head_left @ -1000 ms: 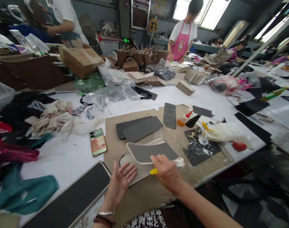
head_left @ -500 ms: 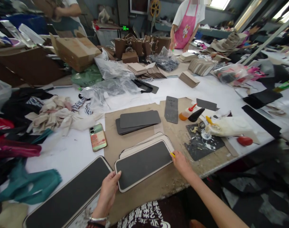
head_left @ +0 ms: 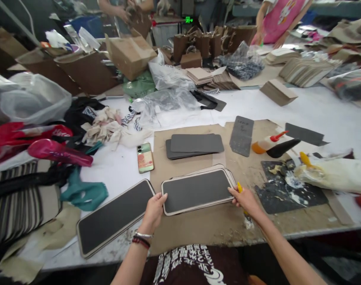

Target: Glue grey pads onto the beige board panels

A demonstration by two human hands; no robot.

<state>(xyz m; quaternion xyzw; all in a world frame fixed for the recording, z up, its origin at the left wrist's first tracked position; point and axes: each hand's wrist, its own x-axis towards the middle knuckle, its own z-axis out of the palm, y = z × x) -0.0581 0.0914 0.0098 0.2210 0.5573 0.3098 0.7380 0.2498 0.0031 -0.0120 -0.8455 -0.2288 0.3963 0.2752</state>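
A rounded rectangular panel (head_left: 198, 191), dark grey with a pale border, lies between my two hands on top of similar pale-edged pieces. My left hand (head_left: 154, 208) pinches its left end, thumb on top. At the right end, my right hand (head_left: 248, 201) is closed on the panel's edge and also holds a thin yellow tool (head_left: 239, 187), most of it hidden by the fingers. Left of my left hand lies a longer stack of bordered dark panels (head_left: 115, 217). Plain dark grey boards (head_left: 196, 143) are stacked just beyond the held panel.
A brown cardboard sheet (head_left: 180, 233) covers the work area. To the right are a glue bottle (head_left: 261, 145), a glue-smeared dark board (head_left: 287, 198) and a white bag (head_left: 334, 174). A phone (head_left: 145, 158) lies at left, near fabric scraps (head_left: 85, 192). Two people stand across the table.
The view has swung left, so things sit further right. The panel's right end now lies more squarely over the pieces beneath, and my right hand has closed on its edge.
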